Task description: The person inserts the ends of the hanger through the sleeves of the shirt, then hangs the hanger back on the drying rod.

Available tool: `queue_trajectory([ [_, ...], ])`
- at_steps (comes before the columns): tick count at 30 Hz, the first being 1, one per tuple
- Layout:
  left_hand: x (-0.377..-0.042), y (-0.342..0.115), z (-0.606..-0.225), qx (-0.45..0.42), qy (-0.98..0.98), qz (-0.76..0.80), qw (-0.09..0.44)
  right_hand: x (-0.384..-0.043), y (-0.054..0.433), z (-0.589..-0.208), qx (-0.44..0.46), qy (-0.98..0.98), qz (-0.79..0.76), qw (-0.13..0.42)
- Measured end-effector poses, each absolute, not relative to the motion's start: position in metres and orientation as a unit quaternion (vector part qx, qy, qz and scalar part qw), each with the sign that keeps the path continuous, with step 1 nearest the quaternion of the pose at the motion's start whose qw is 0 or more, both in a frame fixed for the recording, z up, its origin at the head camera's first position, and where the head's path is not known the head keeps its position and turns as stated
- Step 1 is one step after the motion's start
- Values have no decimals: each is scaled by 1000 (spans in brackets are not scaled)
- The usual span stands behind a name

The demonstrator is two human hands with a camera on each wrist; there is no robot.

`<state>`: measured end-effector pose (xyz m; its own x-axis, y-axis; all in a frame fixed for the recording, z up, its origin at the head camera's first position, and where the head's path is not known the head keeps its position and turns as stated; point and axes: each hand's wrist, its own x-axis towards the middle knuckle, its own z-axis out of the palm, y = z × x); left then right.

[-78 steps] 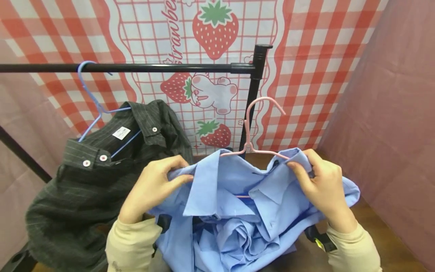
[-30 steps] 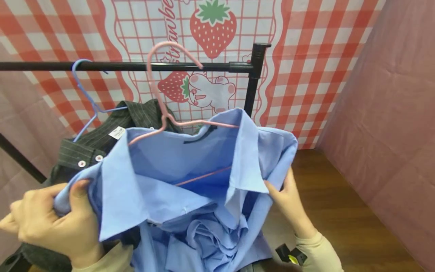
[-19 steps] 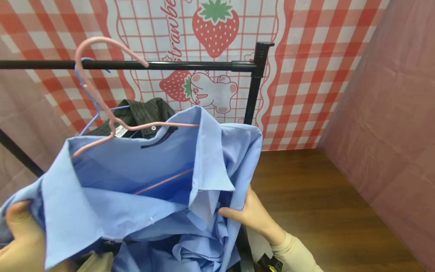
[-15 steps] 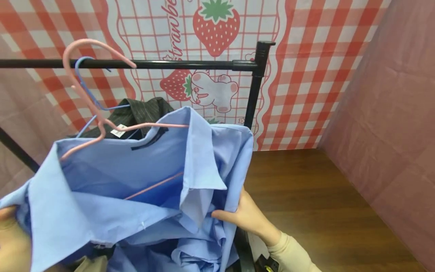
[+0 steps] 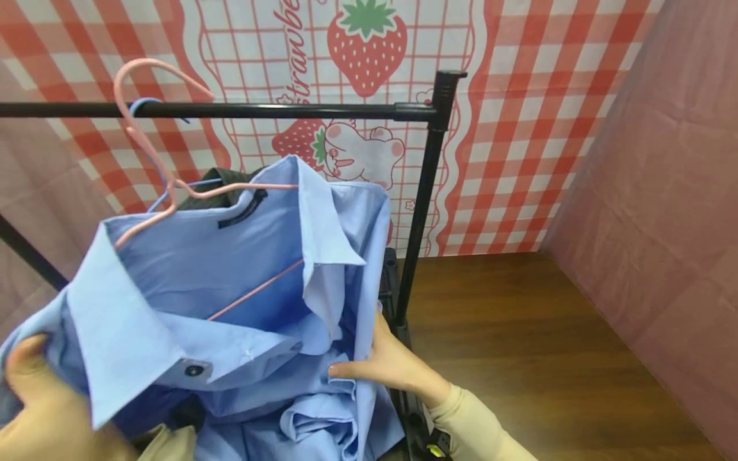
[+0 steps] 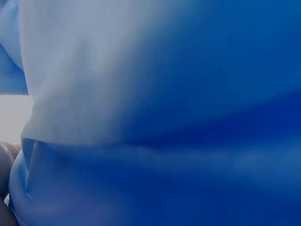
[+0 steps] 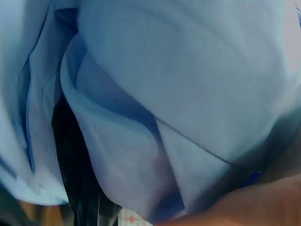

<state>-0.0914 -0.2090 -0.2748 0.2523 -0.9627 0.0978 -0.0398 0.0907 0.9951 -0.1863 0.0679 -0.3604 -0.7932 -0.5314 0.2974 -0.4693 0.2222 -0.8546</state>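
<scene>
A light blue collared shirt hangs on a pink hanger that passes through its neck opening. The hanger's hook overlaps the rack's black bar in the head view. At lower left my left hand grips the shirt's shoulder, thumb on top. My right hand holds the shirt's other side, thumb in front and the fingers hidden behind the cloth. Blue fabric fills most of the left wrist view. In the right wrist view, cloth folds lie beside part of my right hand.
Behind the blue shirt, a dark striped shirt hangs from the bar on a blue hanger, mostly hidden. The rack's black upright stands right of the shirt. A strawberry-print cloth covers the wall above a brown wooden floor.
The blue shirt and pink hanger have moved left and up to the bar. My hands have shifted from near the collar out to the shoulder and side. Lately the shirt has risen slightly.
</scene>
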Motion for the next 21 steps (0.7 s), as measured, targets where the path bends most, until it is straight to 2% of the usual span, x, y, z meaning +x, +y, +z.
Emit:
queue_trajectory([
  [5,-96,-190,-267,412,-496,-375,666,-187,64,-357,-283,761,-574,108],
  [8,-100,-182,-269,371,-524,-291,709,-186,59,-358,-260,750,-590,149],
  [12,-108,-176,-268,346,-535,-224,738,-186,50,-364,-251,727,-612,184],
  [21,-125,-168,-265,313,-555,-173,751,-198,36,-365,-250,724,-636,90],
])
